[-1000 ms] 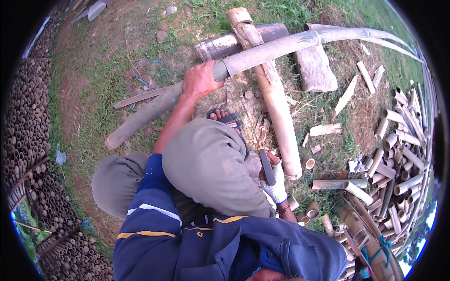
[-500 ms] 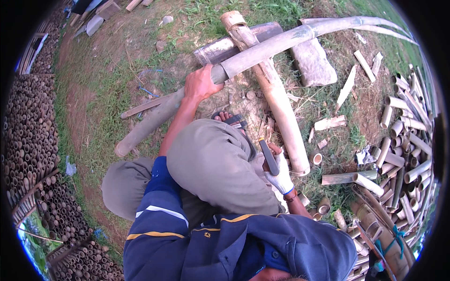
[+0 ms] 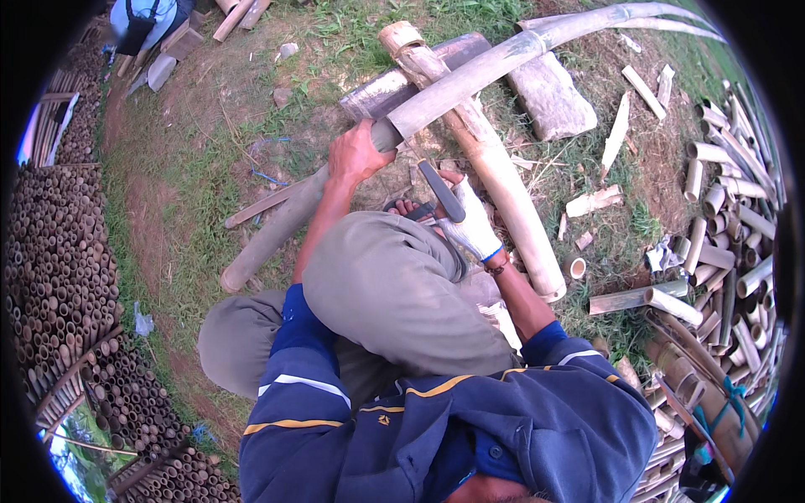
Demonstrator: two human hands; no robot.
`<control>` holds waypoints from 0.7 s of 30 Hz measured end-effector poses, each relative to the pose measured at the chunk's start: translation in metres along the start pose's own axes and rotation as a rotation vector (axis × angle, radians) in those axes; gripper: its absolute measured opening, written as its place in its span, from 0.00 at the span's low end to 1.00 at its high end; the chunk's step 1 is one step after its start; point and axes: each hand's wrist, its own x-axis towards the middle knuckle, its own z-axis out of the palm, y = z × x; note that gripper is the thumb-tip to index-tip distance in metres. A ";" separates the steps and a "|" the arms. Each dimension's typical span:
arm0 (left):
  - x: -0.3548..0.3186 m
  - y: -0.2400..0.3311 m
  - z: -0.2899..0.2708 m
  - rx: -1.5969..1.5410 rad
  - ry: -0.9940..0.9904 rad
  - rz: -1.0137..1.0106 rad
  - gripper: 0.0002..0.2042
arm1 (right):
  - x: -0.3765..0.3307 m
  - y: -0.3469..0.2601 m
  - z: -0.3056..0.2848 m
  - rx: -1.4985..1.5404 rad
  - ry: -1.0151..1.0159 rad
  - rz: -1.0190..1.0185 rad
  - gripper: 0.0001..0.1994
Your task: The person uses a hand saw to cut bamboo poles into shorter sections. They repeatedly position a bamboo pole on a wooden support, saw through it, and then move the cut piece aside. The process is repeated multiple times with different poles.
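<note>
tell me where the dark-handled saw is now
In the head view, the dark-handled saw is just above and right of centre, held in the gloved right hand, between the left hand gripping the bamboo pole and the pale pole.

ok so my gloved right hand (image 3: pixel 475 220) slid forward, dark-handled tool (image 3: pixel 440 191) now way closer to the bamboo pole (image 3: pixel 480 82)
</note>
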 end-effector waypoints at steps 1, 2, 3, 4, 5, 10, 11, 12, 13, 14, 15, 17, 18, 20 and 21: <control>0.007 0.004 0.001 0.005 -0.023 0.010 0.43 | -0.025 -0.009 -0.011 -0.024 0.023 0.022 0.34; 0.008 0.001 0.003 0.013 -0.020 0.025 0.45 | -0.056 -0.025 -0.021 -0.055 -0.009 0.147 0.34; 0.009 -0.004 0.000 0.015 -0.065 0.026 0.46 | -0.086 -0.044 -0.036 -0.088 -0.044 0.268 0.34; 0.012 -0.003 -0.004 0.015 -0.112 0.034 0.46 | -0.114 -0.060 -0.047 -0.128 -0.054 0.300 0.34; 0.014 -0.001 -0.005 0.013 -0.161 0.047 0.47 | -0.131 -0.074 -0.059 -0.171 -0.060 0.335 0.34; 0.021 -0.004 -0.019 0.003 -0.182 -0.030 0.45 | -0.081 -0.091 -0.053 -0.177 -0.035 0.258 0.34; 0.024 0.009 -0.008 -0.004 -0.192 -0.009 0.43 | -0.051 -0.092 -0.044 -0.157 -0.019 0.375 0.33; 0.023 0.019 -0.006 -0.012 -0.186 0.011 0.43 | -0.027 -0.063 -0.030 -0.095 0.052 0.091 0.32; 0.021 0.021 -0.007 -0.008 -0.171 0.014 0.42 | 0.003 -0.063 -0.018 -0.085 0.036 0.132 0.32; 0.022 0.024 -0.009 -0.004 -0.161 0.024 0.42 | 0.025 -0.075 -0.019 -0.040 -0.025 0.219 0.33; 0.025 0.022 -0.011 0.025 -0.163 0.022 0.43 | 0.031 -0.073 -0.018 0.072 -0.028 0.194 0.33; 0.021 0.017 -0.004 0.041 -0.172 0.009 0.45 | 0.019 -0.074 -0.020 0.046 -0.009 0.218 0.34; 0.020 0.014 -0.003 0.046 -0.170 0.009 0.44 | 0.004 -0.068 -0.019 -0.056 0.014 0.120 0.34; 0.018 0.024 -0.008 0.033 -0.153 0.021 0.44 | -0.049 -0.092 -0.041 -0.128 -0.019 0.182 0.32; 0.007 0.019 -0.006 0.027 -0.171 0.004 0.44 | -0.078 -0.098 -0.054 -0.169 0.003 0.122 0.33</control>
